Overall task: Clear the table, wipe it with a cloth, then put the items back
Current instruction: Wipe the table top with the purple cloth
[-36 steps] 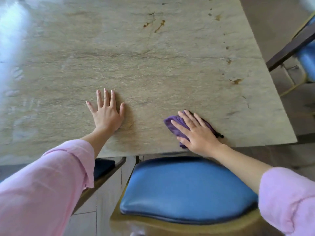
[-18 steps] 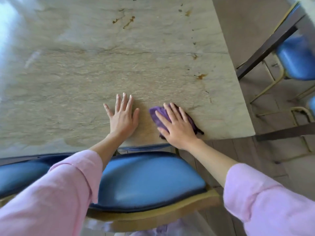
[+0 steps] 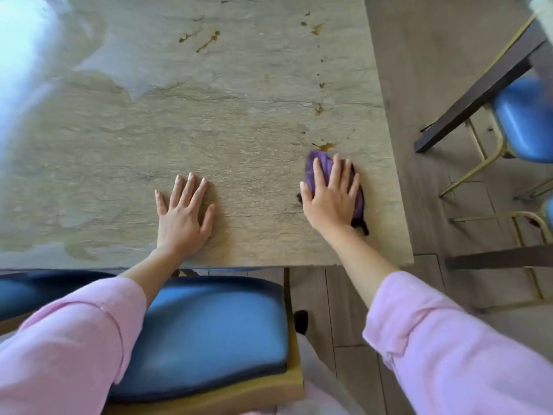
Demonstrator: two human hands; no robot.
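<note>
Now two flat hands press one table (image 3: 209, 115): left hand (image 3: 182, 217) bare, right hand (image 3: 330, 199) on one cloth (image 3: 320, 163).

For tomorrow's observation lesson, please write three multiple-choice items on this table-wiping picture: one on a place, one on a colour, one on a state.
1. Where does the crumpled purple cloth lie on the beige stone-patterned table?
A. far left edge
B. near the right edge
C. on the chair

2. What colour is the padded seat of the wooden chair under the table's near edge?
A. blue
B. red
C. green

3. How does the left hand lie?
A. fist round a cup
B. flat, fingers spread
C. pinching the cloth

Key: 1 B, the right hand presses it there; 2 A, the cushion shows blue; 3 B, its palm rests on bare tabletop.
</note>
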